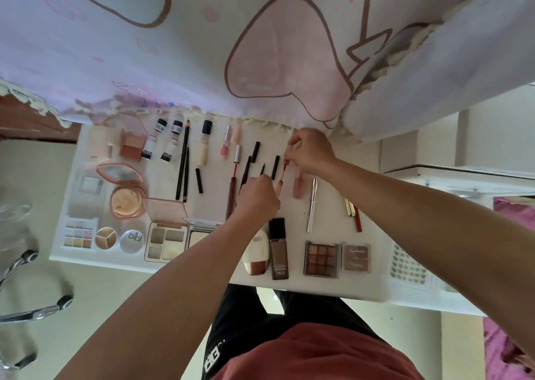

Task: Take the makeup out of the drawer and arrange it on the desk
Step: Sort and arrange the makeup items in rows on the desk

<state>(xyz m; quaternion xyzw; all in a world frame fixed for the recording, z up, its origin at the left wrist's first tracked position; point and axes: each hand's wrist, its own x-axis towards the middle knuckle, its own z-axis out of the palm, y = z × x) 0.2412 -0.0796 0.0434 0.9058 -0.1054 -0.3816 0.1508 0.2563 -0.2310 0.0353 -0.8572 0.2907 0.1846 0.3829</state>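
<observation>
slim pinkish lip gloss tube (pixel 280 186), long axis pointing away from the person; left hand (pixel 257 195) grips it, right hand (pixel 309 153) pinches its red wand (pixel 284 168).

A home, most likely a bedroom: a pink-and-white cartoon-printed cloth (pixel 260 46) with lace trim hangs behind a white worktop (pixel 327 206) spread with makeup (pixel 321 259). White cabinets (pixel 477 136) stand beside purple-pink fabric (pixel 512 217), and a chrome chair base (pixel 34 311) rests on the pale floor (pixel 101 287).
</observation>
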